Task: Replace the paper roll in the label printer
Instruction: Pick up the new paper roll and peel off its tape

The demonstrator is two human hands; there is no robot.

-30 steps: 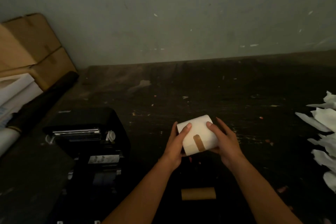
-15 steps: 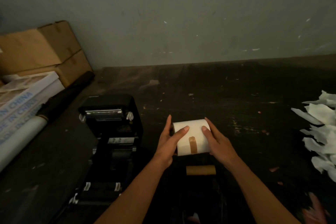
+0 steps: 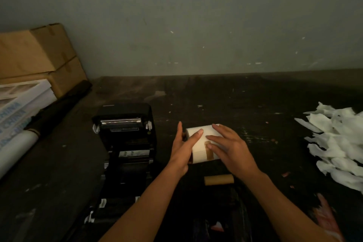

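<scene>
A white paper roll (image 3: pixel 199 148) with a strip of brown tape (image 3: pixel 208 152) on its face is held above the dark table. My left hand (image 3: pixel 182 149) grips its left end, thumb on top. My right hand (image 3: pixel 228 148) lies over its right side, fingertips at the tape. The black label printer (image 3: pixel 125 139) stands to the left with its lid open, the metal bar at its top showing. An empty brown cardboard core (image 3: pixel 219 179) lies on the table just below my hands.
A heap of torn white paper scraps (image 3: pixel 337 141) lies at the right edge. Cardboard boxes (image 3: pixel 39 55), a white printed box (image 3: pixel 17 104) and a dark roll (image 3: pixel 59 106) crowd the back left. The grey wall (image 3: pixel 196 25) closes off the dark table (image 3: pixel 235 100).
The view has swung left, so the printer sits nearer the centre. My right fingers have slid from the roll's side onto its face by the tape.
</scene>
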